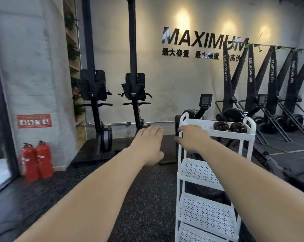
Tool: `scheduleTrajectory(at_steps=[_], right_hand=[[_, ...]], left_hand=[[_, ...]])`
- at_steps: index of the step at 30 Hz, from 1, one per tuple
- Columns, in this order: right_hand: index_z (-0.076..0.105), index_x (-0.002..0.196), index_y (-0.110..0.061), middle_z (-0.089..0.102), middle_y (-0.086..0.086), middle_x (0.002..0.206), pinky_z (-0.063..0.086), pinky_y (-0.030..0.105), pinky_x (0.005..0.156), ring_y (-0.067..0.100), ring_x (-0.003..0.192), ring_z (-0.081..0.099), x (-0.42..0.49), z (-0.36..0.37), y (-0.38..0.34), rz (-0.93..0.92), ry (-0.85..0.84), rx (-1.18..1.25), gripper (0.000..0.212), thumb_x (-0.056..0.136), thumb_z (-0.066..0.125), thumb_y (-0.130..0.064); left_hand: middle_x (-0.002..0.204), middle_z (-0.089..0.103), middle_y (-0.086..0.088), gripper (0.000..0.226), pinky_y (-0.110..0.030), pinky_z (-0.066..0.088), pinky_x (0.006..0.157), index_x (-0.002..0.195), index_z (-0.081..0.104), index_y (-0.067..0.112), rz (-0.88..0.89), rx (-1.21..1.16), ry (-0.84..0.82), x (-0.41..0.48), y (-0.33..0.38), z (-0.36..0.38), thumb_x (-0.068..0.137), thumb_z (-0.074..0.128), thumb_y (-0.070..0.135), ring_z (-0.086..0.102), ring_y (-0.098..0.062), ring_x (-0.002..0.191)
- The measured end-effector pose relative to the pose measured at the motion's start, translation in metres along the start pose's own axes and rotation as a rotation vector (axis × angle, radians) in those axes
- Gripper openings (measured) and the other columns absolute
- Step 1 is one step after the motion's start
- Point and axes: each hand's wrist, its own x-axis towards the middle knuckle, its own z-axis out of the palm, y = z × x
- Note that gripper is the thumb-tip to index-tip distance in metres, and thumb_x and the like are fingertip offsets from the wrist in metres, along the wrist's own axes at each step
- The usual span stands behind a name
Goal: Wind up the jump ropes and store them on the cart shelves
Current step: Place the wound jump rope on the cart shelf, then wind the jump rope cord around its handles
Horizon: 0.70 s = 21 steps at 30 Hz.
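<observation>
1. White perforated-metal cart (207,213) stands on the right; no jump ropes show anywhere.
2. Left hand (147,144) hovers flat, fingers straight; right hand (191,137) is at the top rim, fingers loose, holding nothing.
3. Ropes are likely light and limp: grasp by handles.

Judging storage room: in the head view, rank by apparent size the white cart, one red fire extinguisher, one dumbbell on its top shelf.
1. white cart
2. red fire extinguisher
3. dumbbell
The cart stands nearest the camera, which enlarges it.

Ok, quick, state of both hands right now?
Left hand: open, holding nothing.
Right hand: at the cart top rim; grip cannot be told.
</observation>
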Motion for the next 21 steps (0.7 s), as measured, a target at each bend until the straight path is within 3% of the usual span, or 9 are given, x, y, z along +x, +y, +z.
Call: scheduleTrajectory(at_steps=[4, 8, 21], right_hand=[[0.061, 0.140, -0.027, 0.065, 0.009, 0.137, 0.053, 0.047, 0.102, 0.036, 0.126, 0.059, -0.041, 0.021, -0.058, -0.135, -0.022, 0.029, 0.047, 0.102, 0.058, -0.054], [0.057, 0.147, -0.030, 0.060, 0.006, 0.147, 0.046, 0.051, 0.113, 0.034, 0.138, 0.051, -0.082, 0.056, -0.114, -0.248, -0.071, -0.032, 0.052, 0.102, 0.058, -0.055], [0.054, 0.150, -0.032, 0.056, 0.001, 0.152, 0.047, 0.050, 0.112, 0.029, 0.142, 0.047, -0.179, 0.214, -0.222, -0.439, -0.369, -0.098, 0.051, 0.104, 0.057, -0.054]], left_hand=[[0.179, 0.008, -0.007, 0.090, -0.049, 0.012, 0.133, 0.171, 0.007, 0.015, -0.066, -0.014, -0.030, -0.077, -0.035, 0.003, 0.102, 0.057, 0.045, 0.011, -0.028, 0.164], [0.179, 0.010, -0.007, 0.090, -0.050, 0.013, 0.133, 0.171, 0.008, 0.016, -0.141, -0.020, -0.103, -0.149, -0.068, 0.029, 0.102, 0.059, 0.044, 0.012, -0.028, 0.164], [0.179, 0.008, -0.008, 0.092, -0.052, 0.013, 0.132, 0.171, 0.006, 0.014, -0.285, -0.063, -0.389, -0.319, -0.127, 0.151, 0.103, 0.059, 0.046, 0.011, -0.029, 0.164]])
